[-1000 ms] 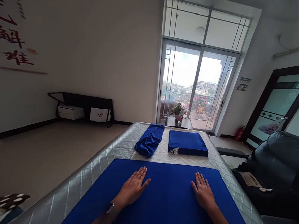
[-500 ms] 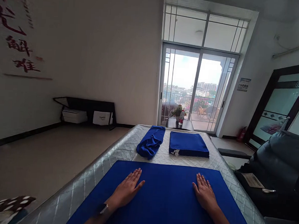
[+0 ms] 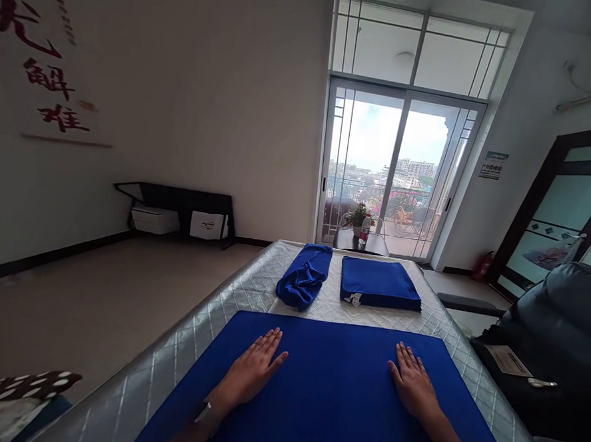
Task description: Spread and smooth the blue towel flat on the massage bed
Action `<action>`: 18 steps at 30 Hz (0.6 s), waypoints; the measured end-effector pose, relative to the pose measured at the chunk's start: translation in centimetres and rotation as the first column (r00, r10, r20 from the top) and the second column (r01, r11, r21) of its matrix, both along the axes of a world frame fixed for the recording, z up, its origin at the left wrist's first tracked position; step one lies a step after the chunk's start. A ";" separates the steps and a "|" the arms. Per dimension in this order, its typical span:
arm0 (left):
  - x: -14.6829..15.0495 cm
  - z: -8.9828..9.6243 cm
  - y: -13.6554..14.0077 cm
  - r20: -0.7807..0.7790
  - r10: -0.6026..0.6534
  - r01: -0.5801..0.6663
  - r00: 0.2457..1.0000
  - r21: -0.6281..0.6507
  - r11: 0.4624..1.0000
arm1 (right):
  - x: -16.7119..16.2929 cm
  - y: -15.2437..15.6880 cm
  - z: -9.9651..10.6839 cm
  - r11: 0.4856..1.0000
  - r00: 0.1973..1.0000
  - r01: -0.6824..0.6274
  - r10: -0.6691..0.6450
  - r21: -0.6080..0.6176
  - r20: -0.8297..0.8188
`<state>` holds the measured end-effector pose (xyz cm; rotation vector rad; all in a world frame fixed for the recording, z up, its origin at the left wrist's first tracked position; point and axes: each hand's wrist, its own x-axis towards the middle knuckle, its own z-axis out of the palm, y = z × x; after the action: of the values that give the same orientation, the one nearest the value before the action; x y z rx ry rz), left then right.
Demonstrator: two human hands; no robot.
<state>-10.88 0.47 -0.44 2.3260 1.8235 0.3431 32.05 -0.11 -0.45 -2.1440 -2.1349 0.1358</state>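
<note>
A flat blue cloth (image 3: 335, 383) is spread smooth across the near part of the table, its front edge outside the view. My left hand (image 3: 255, 368) lies flat on its left side, fingers stretched out, a watch on the wrist. On the right side of the cloth my right hand (image 3: 414, 380) also rests palm down with fingers extended. Beyond the far edge, a crumpled blue cloth (image 3: 304, 278) lies on the left. Beside it sits a neat stack of folded blue cloths (image 3: 380, 283) with white tags at one corner.
The table has a silvery quilted cover (image 3: 177, 360). A black armchair (image 3: 560, 317) stands close on the right, with a card (image 3: 508, 361) on it. Past the table's far end, a small dark table (image 3: 347, 239) holds a bottle (image 3: 364, 230) and a potted plant (image 3: 358, 218).
The view has shifted slightly, so the room and table appear a little further right. Both hands stay flat on the spread cloth, in nearly the same places.
</note>
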 end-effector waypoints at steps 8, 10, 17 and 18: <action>-1.3 -0.4 0.3 -0.004 0.037 -0.037 0.999 0.014 0.999 | -0.3 -0.6 0.6 1.000 1.000 0.031 -0.031 -0.003 -0.001; -1.3 -0.4 0.2 -0.001 0.047 -0.047 0.999 0.014 0.999 | -0.4 -0.7 0.9 0.999 0.999 0.033 -0.033 -0.008 0.011; -1.6 -0.7 0.2 0.000 0.043 -0.043 0.999 0.015 0.999 | 1.0 -0.9 1.1 0.999 1.000 -0.011 0.011 -0.040 0.011; -1.7 -0.8 0.3 0.003 0.039 -0.039 0.999 0.021 0.999 | 1.4 -0.9 1.0 0.999 1.000 -0.010 0.011 -0.033 0.013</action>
<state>-12.54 0.76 -1.21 2.3054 1.8747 0.3718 33.47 -1.02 0.53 -2.1579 -2.1664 0.1586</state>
